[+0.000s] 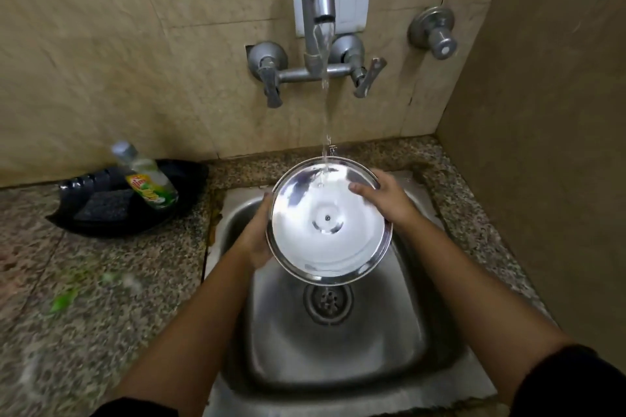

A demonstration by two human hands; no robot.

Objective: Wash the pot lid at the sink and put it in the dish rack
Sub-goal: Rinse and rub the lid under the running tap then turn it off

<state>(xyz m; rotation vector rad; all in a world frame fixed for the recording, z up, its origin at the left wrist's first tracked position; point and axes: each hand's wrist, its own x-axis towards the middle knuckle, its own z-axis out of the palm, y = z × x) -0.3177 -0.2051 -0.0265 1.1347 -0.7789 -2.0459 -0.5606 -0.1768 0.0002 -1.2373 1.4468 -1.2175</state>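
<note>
A round shiny steel pot lid [325, 230] is held over the steel sink [338, 342], its inner side facing me, with a small rivet at its centre. My left hand [257, 234] grips the lid's left rim from behind. My right hand [382, 200] holds the upper right rim, fingers laid on the inner face. Water runs from the wall tap [320, 7] in a thin stream and lands on the lid's upper part. No dish rack is in view.
A black tray [101, 223] on the granite counter at left holds a dish soap bottle [149, 179] and a dark scrub pad [105, 205]. Two tap levers [271, 85] stick out from the tiled wall, a separate valve knob [437, 34] at right. The drain [327, 303] lies below the lid.
</note>
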